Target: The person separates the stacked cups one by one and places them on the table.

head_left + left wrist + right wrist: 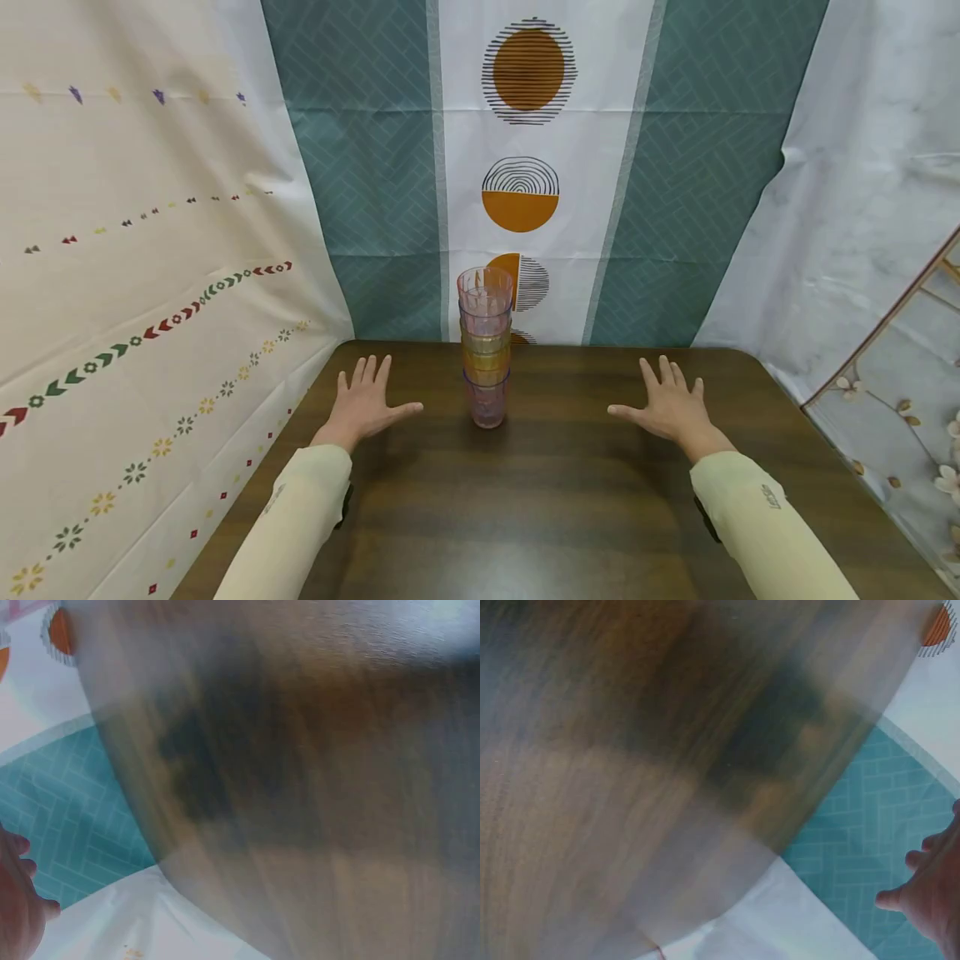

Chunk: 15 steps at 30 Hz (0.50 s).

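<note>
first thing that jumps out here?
The stack of tumblers, translucent pink, amber and purple, standing upright mid-table near the far edge. The left hand and right hand lie spread flat, palms down, either side of it, touching nothing but the brown table. Behind hangs a teal curtain with orange circles.

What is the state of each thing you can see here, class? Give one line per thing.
stack of cups: nested, upright on the table, touched by neither hand.
top cup: pink, clear, open end up; looks empty.
left hand: open, fingers spread, palm down, to the left of the stack.
right hand: open, fingers spread, palm down, to the right of the stack.
table: dark wood, bearing the stack.
</note>
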Available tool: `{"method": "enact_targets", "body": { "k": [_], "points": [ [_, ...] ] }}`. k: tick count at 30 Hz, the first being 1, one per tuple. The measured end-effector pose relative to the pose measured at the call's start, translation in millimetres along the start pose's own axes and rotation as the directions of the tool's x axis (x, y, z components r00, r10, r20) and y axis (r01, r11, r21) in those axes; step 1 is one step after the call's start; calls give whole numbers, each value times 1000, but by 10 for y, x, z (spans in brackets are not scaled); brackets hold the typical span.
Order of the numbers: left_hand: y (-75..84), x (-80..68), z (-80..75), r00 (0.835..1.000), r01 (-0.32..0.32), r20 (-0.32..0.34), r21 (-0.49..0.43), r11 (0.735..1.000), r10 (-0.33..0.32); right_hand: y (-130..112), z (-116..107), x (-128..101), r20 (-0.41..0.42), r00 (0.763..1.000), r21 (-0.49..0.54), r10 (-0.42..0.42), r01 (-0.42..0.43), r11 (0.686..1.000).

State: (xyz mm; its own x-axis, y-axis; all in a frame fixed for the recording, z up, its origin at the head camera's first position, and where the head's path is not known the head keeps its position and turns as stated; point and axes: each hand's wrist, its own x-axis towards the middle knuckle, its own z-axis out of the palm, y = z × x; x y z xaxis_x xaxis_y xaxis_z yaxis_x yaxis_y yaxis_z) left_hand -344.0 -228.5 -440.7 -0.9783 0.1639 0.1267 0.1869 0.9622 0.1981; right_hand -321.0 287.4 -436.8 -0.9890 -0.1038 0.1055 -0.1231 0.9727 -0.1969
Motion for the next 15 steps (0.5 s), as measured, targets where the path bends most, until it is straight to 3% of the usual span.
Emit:
{"method": "enact_targets", "body": {
  "k": [15],
  "points": [
    [329,226,-345,998,-28,-51,-70,997,24,-295,-291,206,-43,998,20,-55,56,998]
  ]
}}
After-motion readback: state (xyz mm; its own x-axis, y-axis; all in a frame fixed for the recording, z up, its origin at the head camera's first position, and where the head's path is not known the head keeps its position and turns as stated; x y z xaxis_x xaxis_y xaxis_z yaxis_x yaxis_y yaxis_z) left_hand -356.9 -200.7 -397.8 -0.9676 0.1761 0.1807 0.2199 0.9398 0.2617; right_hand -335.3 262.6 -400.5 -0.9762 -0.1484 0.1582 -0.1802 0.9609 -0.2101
